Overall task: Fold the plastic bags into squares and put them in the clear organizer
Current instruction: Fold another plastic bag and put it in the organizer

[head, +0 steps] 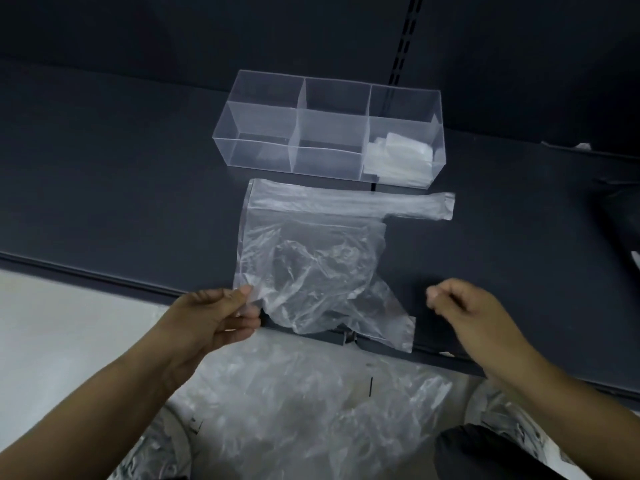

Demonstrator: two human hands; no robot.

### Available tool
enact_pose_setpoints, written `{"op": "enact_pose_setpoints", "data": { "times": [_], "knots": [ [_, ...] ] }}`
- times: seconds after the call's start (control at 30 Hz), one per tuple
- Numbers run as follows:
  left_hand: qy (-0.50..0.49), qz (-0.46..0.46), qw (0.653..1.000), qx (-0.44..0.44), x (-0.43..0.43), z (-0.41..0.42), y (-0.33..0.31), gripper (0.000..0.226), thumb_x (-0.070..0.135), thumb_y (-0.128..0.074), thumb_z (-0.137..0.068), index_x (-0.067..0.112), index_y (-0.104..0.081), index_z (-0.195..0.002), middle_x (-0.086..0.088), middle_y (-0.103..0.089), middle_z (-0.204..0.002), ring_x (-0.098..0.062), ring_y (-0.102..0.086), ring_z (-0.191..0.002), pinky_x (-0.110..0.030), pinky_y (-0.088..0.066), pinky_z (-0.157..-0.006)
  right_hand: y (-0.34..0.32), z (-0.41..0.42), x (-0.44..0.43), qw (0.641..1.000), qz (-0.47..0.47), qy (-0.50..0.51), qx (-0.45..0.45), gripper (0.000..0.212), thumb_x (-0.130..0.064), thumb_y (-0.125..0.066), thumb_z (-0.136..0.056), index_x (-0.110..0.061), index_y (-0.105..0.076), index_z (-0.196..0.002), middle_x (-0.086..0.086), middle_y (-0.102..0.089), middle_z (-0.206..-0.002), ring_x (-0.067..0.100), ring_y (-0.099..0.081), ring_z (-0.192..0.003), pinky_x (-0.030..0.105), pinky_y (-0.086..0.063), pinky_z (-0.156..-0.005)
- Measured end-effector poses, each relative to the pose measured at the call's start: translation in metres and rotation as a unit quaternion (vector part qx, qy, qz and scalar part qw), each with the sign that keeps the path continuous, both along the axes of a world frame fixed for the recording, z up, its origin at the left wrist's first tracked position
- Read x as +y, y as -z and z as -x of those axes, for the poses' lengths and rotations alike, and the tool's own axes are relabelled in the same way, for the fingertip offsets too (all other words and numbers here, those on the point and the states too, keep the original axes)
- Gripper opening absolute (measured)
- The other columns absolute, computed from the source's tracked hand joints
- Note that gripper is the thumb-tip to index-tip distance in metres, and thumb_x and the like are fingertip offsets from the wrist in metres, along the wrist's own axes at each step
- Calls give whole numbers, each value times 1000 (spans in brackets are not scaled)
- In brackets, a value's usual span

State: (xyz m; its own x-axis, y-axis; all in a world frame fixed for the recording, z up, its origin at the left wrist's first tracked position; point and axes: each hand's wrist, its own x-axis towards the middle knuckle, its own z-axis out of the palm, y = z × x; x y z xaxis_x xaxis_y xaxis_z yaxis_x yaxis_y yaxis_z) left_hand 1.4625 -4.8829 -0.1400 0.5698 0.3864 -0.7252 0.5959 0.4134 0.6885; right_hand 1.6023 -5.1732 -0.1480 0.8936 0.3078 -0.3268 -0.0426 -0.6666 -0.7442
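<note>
A crumpled clear plastic bag (311, 258) lies spread on the dark shelf (121, 188), its near part hanging over the front edge. My left hand (214, 317) pinches the bag's near left corner between thumb and fingers. My right hand (467, 306) hovers to the right of the bag with its fingers curled, holding nothing. Behind the bag stands the clear organizer (329, 98) with several compartments. Folded bags (401, 161) sit in its near right compartment; the other compartments look empty.
A heap of loose clear plastic bags (311, 417) lies below the shelf's front edge, near my lap. A slotted upright (405, 39) runs up the dark back wall. Some dark and white items (620, 209) sit at the far right of the shelf.
</note>
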Motion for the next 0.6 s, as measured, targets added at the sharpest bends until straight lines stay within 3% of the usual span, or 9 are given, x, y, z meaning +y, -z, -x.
{"op": "enact_pose_setpoints", "data": {
  "times": [0.1,0.17,0.23,0.3,0.37,0.47,0.6],
  "knots": [
    [-11,-3,1000,-5,0,1,3,27,27,-66,-82,0,-69,-80,-12,-73,-77,-22,-73,-76,-22,-56,-55,-8,-6,-5,993,-43,86,73,40,-45,-46,-95,-16,-66,-77,5,-70,-75,14,-58,-61,28,-42,-61],
    [-1,0,1000,-7,-3,3,5,28,29,-67,-77,2,-71,-77,-13,-73,-79,-22,-73,-75,-22,-56,-55,-17,-4,-5,980,-31,60,186,61,-70,-43,-79,-16,-70,-83,6,-73,-74,14,-57,-50,25,-41,-48],
    [10,-1,1000,-13,-6,4,6,25,31,-67,-73,7,-73,-70,-14,-73,-79,-21,-73,-73,-22,-56,-56,-22,5,-3,963,-5,-8,269,66,-76,-49,-66,-15,-72,-80,6,-73,-75,14,-54,-46,20,-37,-41],
    [23,0,1000,-19,-8,4,6,24,32,-66,-75,12,-72,-63,-11,-72,-76,-20,-72,-73,-22,-56,-58,-22,15,1,955,-5,-59,292,50,-66,-61,-70,-17,-71,-69,3,-72,-72,11,-50,-45,18,-36,-42],
    [28,-2,999,-20,-9,4,6,25,32,-66,-77,12,-73,-66,-10,-72,-76,-19,-72,-74,-22,-56,-58,-19,18,5,959,-40,-47,276,30,-43,-68,-82,-18,-70,-65,3,-62,-61,8,-44,-44,16,-34,-42],
    [-7,-18,1000,-12,-8,4,7,25,25,-66,-81,2,-73,-79,-13,-73,-76,-19,-72,-67,-21,-55,-54,-13,2,2,968,-102,61,220,28,-20,-60,-92,-13,-64,-66,4,-53,-56,6,-42,-44,16,-33,-41],
    [-30,-59,998,-8,-5,7,7,28,21,-68,-82,7,-70,-58,-11,-67,-60,-17,-67,-53,-19,-52,-47,-10,-27,-22,974,-97,166,116,24,-13,-56,-95,-8,-61,-72,-1,-62,-55,4,-51,-44,16,-40,-40]
  ]
}}
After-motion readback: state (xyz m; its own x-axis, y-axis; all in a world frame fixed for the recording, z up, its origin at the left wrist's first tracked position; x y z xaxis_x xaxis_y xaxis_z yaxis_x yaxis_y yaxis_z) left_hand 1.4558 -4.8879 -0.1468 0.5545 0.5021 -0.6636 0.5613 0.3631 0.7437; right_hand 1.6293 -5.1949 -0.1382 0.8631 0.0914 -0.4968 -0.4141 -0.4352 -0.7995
